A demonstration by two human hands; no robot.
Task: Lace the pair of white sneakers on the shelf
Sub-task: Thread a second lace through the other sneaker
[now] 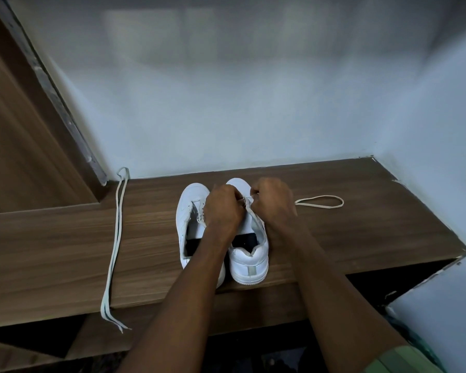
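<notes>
Two white sneakers point(249, 261) stand side by side on the wooden shelf point(361, 232), heels at its front edge and toes toward the back wall, which presents the eyelet rows to the person. The left hand point(221, 208) and right hand point(273, 201) are both curled closed over the throat of the right sneaker, apparently pinching a lace point(320, 202) at the lower eyelets; the fingertips are hidden. A loop of that lace trails toward the shelf's right edge, kept slack for threading. A second lace point(115, 249) lies doubled near the left end, overhanging the front edge, likely reserved for the left sneaker point(184, 211). Both tongues appear bare; lacing has barely begun.
</notes>
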